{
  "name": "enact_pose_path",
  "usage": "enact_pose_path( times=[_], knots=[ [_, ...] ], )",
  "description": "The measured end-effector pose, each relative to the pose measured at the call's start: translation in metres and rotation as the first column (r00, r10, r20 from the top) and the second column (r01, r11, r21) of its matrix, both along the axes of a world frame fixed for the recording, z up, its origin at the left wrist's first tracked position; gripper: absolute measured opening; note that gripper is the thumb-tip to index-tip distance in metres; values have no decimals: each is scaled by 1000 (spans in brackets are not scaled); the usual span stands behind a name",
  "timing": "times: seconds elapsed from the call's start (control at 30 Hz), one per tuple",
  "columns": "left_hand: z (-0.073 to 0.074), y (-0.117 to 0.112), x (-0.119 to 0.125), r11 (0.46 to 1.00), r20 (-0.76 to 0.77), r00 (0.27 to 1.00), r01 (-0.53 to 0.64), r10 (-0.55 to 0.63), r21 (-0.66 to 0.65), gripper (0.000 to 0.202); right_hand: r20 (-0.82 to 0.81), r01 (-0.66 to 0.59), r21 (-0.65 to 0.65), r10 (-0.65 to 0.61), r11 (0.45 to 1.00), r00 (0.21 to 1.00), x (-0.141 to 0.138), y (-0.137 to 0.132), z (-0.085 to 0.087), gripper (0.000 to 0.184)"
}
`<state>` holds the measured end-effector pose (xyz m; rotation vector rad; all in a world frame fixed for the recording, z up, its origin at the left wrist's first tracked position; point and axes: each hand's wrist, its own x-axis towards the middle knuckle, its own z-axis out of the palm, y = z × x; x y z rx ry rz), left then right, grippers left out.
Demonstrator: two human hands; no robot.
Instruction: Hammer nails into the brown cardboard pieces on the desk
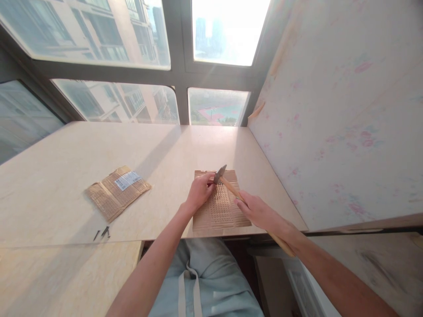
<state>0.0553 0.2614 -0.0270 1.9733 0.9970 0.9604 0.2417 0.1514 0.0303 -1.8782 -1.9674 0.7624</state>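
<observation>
A sheet of corrugated cardboard (201, 220) lies near the front edge of the sill, its middle covered with rows of small dark holes. Over its upper part, my left hand (200, 191) is closed in a pinch. Between those fingertips is a short dark piece that looks like a nail, mostly hidden by fingers and hammer head. My right hand (256, 209) is wrapped round the wooden handle of a hammer (228, 184). The metal head is right at my left fingertips, whether touching I cannot tell. The handle's end runs back under my right forearm.
Left on the sill (109, 145) lies a folded brown cardboard piece (112, 193) with a white label. Several dark nails (105, 232) lie near the front edge. A flower-patterned wall (330, 132) bounds the right side; framed windows (181, 97) stand behind.
</observation>
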Motion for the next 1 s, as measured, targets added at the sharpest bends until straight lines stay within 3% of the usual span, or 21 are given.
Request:
enact_pose_path(
  times=[0.87, 1.0],
  knots=[
    [1, -2, 1, 999, -18, 999, -35, 35, -5, 31, 25, 4, 37, -5, 999, 1000, 2, -1, -2, 20],
    [-1, -1, 0, 999, -27, 998, -50, 50, -5, 30, -1, 3, 53, -3, 999, 1000, 2, -1, 4, 23]
  ],
)
